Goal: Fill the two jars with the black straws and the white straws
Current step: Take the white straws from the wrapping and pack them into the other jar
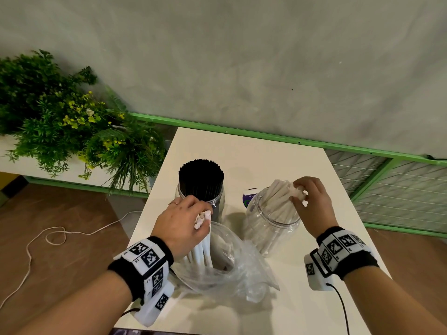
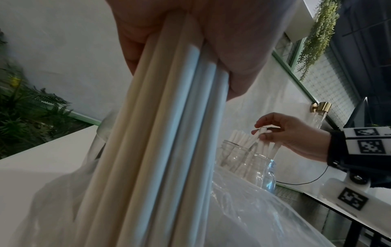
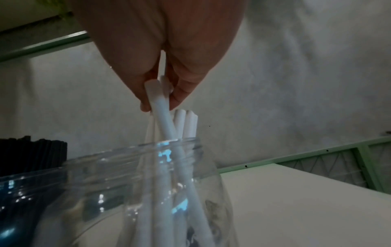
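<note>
A clear jar (image 1: 219,201) packed with black straws (image 1: 201,176) stands at the back left of the white table (image 1: 254,151). To its right a second clear jar (image 1: 271,228) holds several white straws (image 1: 278,197). My right hand (image 1: 312,204) pinches the tops of a few white straws (image 3: 160,103) standing in that jar (image 3: 131,167). My left hand (image 1: 183,221) grips a bundle of white straws (image 1: 203,240), its lower end inside a clear plastic bag (image 1: 229,267). The same bundle (image 2: 160,133) fills the left wrist view, with the bag (image 2: 264,208) below it.
A purple-and-white lid (image 1: 249,198) lies between the jars, partly hidden. A planter of green plants (image 1: 67,126) stands left of the table. A white cord (image 1: 48,238) trails on the brown floor. A green-framed mesh rail (image 1: 391,189) runs behind and to the right.
</note>
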Motion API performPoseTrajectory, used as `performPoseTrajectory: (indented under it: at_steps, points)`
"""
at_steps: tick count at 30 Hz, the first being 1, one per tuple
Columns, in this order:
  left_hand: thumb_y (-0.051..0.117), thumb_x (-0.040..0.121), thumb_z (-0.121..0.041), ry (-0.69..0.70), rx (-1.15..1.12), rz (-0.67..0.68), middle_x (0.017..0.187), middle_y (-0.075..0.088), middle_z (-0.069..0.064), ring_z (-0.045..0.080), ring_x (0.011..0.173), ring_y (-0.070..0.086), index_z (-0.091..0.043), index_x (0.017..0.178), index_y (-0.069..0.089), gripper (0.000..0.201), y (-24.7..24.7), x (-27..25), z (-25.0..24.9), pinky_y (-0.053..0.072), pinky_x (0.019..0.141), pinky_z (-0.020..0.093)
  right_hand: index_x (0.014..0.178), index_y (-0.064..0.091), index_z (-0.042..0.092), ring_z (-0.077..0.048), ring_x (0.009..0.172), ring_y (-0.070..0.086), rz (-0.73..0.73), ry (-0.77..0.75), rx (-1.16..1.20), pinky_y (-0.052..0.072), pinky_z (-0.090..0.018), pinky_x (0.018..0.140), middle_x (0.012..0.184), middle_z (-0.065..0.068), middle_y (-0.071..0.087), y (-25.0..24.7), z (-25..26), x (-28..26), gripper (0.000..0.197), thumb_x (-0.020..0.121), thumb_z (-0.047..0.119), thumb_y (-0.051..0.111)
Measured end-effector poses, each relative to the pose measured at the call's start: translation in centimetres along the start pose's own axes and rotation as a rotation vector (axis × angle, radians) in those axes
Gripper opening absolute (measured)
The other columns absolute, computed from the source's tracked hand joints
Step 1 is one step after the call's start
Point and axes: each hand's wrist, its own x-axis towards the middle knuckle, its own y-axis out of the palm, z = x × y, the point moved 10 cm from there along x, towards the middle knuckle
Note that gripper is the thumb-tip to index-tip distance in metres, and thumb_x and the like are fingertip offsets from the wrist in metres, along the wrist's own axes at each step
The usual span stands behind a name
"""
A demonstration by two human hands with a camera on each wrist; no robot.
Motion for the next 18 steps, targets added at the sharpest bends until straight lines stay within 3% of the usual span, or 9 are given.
performPoseTrajectory:
  at_steps: [5,8,12,15,18]
  points:
    - [0.029,0.081,-0.053,0.008,-0.002,0.006,0.098,0.054,-0.012,0.015,0.086,0.044,-0.034,0.102,0.059,0.041,0.0,0.0,0.0,0.038,0.077,0.028,0.105,0.061,0.007,-0.017,0.088,0.059,-0.046,0.053,0.1,0.054,-0.028,0.079,0.101,0.0,0.058,-0.3,-0.5,-0.2,0.033,0.078,-0.011,0.066]
    - [0.03,0.081,-0.052,0.006,-0.014,0.005,0.098,0.054,-0.012,0.015,0.086,0.044,-0.033,0.101,0.059,0.041,0.0,0.0,0.0,0.039,0.076,0.028,0.102,0.061,0.004,-0.016,0.089,0.059,-0.046,0.03,0.114,0.053,-0.023,0.079,0.104,-0.003,0.058,-0.1,0.2,0.2,0.031,0.079,-0.015,0.059]
    - [0.031,0.081,-0.052,0.007,-0.009,0.01,0.098,0.054,-0.012,0.015,0.087,0.045,-0.034,0.102,0.059,0.039,0.2,0.1,0.1,0.04,0.077,0.029,0.097,0.063,0.007,-0.019,0.089,0.064,0.061,0.113,0.21,0.051,-0.015,0.079,0.099,-0.005,0.063,1.6,0.5,0.9,0.028,0.082,-0.016,0.056]
    - [0.031,0.081,-0.052,0.006,-0.016,0.011,0.097,0.053,-0.012,0.016,0.087,0.046,-0.034,0.102,0.059,0.039,0.2,0.1,0.1,0.041,0.078,0.03,0.096,0.065,0.01,-0.018,0.086,0.063,0.092,0.089,0.139,0.053,-0.025,0.081,0.095,0.003,0.064,2.4,1.0,1.5,0.026,0.081,-0.011,0.06]
    - [0.031,0.081,-0.052,0.003,-0.009,0.006,0.097,0.053,-0.012,0.015,0.087,0.045,-0.035,0.101,0.059,0.038,0.2,0.1,0.2,0.041,0.077,0.03,0.096,0.063,0.009,-0.021,0.082,0.06,-0.017,0.126,0.048,0.051,-0.033,0.073,0.093,0.002,0.06,0.9,0.4,1.7,0.022,0.081,-0.007,0.061]
